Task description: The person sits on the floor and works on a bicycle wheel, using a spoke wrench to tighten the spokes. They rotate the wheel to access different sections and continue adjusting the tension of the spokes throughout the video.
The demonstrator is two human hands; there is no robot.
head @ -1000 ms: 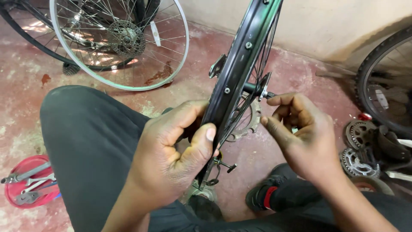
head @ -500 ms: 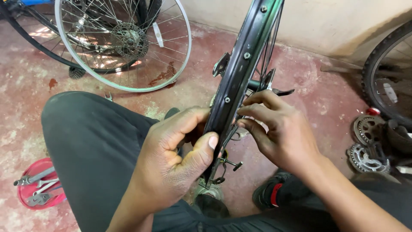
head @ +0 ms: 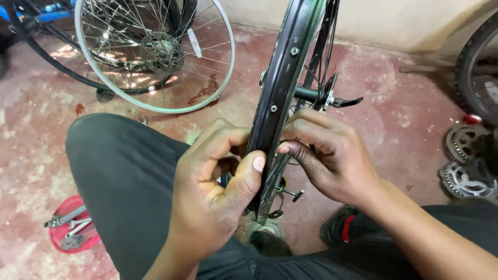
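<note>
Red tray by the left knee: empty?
No, the red tray on the floor holds metal tools, wrench-like pieces lying across it.

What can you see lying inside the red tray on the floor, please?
The red tray holds a few grey metal hand tools, spanner-like, lying loosely crossed. The person's dark-trousered knee covers the tray's right edge, so anything there stays hidden.

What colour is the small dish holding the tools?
Red; the dish shows on the floor at lower left in the head view.
</note>
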